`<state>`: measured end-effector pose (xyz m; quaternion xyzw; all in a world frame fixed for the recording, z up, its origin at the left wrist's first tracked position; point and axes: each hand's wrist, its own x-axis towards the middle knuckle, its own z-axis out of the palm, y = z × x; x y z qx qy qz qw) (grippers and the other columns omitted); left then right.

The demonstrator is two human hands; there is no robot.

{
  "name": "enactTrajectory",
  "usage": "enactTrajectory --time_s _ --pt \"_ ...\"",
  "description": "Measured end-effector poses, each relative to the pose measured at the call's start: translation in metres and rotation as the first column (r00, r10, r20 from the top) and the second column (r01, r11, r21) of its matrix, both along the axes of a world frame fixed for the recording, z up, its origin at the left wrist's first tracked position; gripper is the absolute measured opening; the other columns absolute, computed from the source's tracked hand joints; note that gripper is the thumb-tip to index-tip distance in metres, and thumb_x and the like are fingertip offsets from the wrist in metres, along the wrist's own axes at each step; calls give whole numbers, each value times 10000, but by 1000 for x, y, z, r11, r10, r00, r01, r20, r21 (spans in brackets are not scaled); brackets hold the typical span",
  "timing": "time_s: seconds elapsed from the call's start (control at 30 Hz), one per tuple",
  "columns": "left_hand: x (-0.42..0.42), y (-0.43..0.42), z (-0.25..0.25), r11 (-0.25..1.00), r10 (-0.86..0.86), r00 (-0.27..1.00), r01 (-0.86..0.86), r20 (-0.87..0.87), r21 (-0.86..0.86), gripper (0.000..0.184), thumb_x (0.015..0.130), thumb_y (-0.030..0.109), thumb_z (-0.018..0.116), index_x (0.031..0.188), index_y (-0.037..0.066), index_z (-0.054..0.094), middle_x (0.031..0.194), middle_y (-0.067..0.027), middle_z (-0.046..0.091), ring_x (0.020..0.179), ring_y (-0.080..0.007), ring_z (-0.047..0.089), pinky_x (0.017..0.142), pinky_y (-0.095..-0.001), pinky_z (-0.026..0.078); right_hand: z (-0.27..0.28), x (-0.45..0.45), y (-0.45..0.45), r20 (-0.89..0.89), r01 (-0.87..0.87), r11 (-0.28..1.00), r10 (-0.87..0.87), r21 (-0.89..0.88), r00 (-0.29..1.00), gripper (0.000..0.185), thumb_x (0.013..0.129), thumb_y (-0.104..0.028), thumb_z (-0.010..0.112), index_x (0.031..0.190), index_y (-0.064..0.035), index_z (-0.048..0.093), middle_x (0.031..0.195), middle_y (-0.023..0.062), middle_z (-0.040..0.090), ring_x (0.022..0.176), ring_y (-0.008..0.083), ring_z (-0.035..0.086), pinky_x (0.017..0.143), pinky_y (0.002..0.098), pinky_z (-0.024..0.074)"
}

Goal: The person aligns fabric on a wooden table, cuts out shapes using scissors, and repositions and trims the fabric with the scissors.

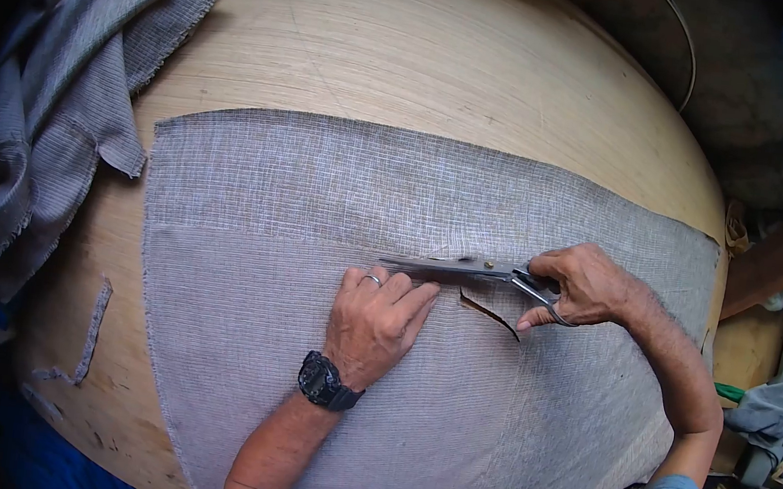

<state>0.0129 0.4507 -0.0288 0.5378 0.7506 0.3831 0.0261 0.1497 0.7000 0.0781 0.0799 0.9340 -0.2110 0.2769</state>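
Note:
A large piece of grey woven fabric [322, 180] lies spread over a wooden table. My right hand [578, 288] is closed around the handles of metal scissors [465, 271], whose blades point left along a line across the fabric. Just below the blade tips, my left hand [379, 315] presses on the cloth, fingers bent and close together, with a ring and a black watch [324, 383] on that arm. A narrow dark slit shows in the fabric below the scissors. Whether anything is pinched under my left fingers is hidden.
Crumpled grey fabric [81, 107] hangs over the table's left side. Thin fabric scraps [94, 333] lie at the lower left of the wooden table [412, 46]. Beyond the right edge are a brown piece [775, 271], a grey cloth [768, 413] and other clutter.

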Motion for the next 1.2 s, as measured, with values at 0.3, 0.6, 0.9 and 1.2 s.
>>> enactTrajectory --time_s 0.3,0.6,0.9,1.2 --pt "0 -2 -2 1000 7 1000 -7 17 30 144 814 157 773 950 122 741 688 20 550 651 -152 506 682 -335 388 6 -18 5 208 -33 999 25 35 978 624 763 -634 740 691 -37 572 565 72 570 554 233 605 541 410 469" --pt "-2 -4 0 1000 1 1000 -1 21 21 131 823 168 764 940 118 734 724 14 574 673 -160 521 690 -339 402 7 -39 -11 200 -27 1000 24 15 980 696 730 -726 705 720 -37 606 577 86 582 577 258 615 565 420 479" --pt "-3 -5 1 999 -8 999 7 38 35 122 853 192 731 946 114 732 732 4 581 690 -167 538 702 -346 413 10 -56 -27 129 -84 996 79 37 988 619 767 -625 742 718 -20 620 564 97 590 541 249 596 557 410 473" --pt "-3 -6 -1 1000 -11 1000 11 28 20 117 877 185 708 952 98 728 739 7 580 686 -161 535 702 -341 419 4 -67 -25 263 0 998 17 -63 965 670 721 -695 728 716 -31 636 568 76 592 544 214 593 533 391 460"
